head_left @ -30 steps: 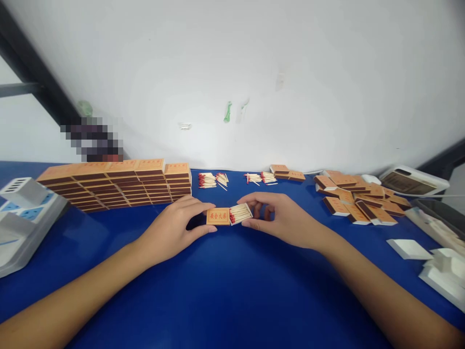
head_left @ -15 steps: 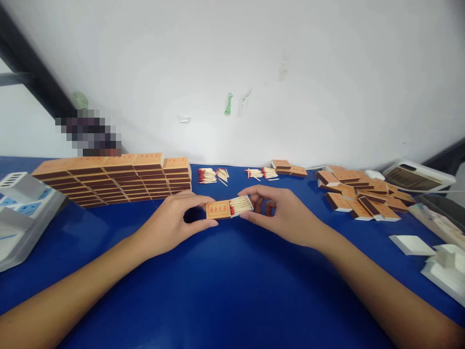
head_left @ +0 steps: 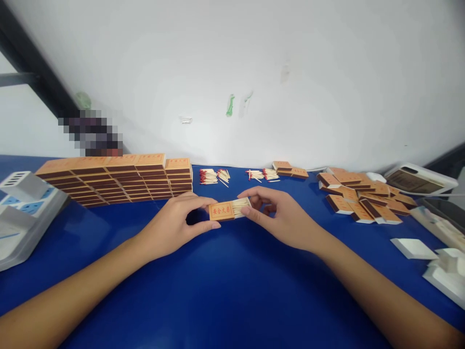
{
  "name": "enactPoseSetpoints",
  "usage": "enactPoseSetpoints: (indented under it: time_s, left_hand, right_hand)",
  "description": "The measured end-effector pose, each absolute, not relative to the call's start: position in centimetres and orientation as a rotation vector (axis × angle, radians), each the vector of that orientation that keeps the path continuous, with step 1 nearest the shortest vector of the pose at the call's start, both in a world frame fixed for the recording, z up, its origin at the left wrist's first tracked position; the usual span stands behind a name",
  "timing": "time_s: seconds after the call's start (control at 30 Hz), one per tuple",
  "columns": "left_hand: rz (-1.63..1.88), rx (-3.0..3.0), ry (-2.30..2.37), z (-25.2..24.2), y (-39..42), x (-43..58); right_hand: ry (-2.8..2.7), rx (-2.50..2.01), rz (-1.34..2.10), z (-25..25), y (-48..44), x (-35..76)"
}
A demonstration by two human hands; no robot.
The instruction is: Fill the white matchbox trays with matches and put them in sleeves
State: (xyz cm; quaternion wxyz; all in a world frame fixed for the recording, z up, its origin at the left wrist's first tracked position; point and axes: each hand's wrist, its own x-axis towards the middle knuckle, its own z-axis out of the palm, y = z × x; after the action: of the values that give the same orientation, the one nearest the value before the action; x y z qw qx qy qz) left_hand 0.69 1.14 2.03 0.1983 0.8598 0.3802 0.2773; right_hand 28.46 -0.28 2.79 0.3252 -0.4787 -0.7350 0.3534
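An orange matchbox (head_left: 221,210) with red print is held just above the blue table (head_left: 225,291) at the centre. My left hand (head_left: 173,224) pinches its sleeve between thumb and fingers. My right hand (head_left: 281,216) grips the inner tray (head_left: 240,205), full of matches, which sticks out a short way on the right. Both hands are closed on the box.
A neat stack of matchboxes (head_left: 116,178) stands at the back left. Loose match bundles (head_left: 214,176) lie behind the hands. A heap of matchboxes (head_left: 359,196) lies at the right. White tray pieces (head_left: 414,248) and a white power strip (head_left: 22,213) flank the table.
The tray has slid further into the sleeve, so the red match heads are now covered. Both hands lifted the box slightly off the table.
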Motion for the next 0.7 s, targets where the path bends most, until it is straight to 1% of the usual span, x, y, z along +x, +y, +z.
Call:
enactPoseSetpoints:
  time_s: [0.13,0.27,0.33,0.43,0.53,0.7]
  left_hand:
    - [0.806,2.41,1.055,1.9,0.9,0.6]
    - [0.86,2.429,1.061,1.7,0.8,0.5]
    - [0.898,2.436,1.061,1.7,0.8,0.5]
    - [0.942,2.407,1.033,1.6,0.8,0.8]
    - [0.958,2.359,0.99,1.5,0.5,1.2]
    - [1.027,2.346,0.915,1.6,-0.2,1.5]
  right_hand:
    - [-1.817,-1.289,0.99,2.6,-0.3,27.8]
    - [-1.662,-1.266,1.17,2.2,-0.5,26.8]
    - [-1.603,-1.267,1.206,2.0,-1.0,26.3]
    - [-1.622,-1.3,1.213,2.0,-2.2,25.6]
    - [-1.662,-1.322,1.335,2.0,-3.7,25.1]
    - [-1.608,-1.157,1.526,1.5,-4.7,25.1]
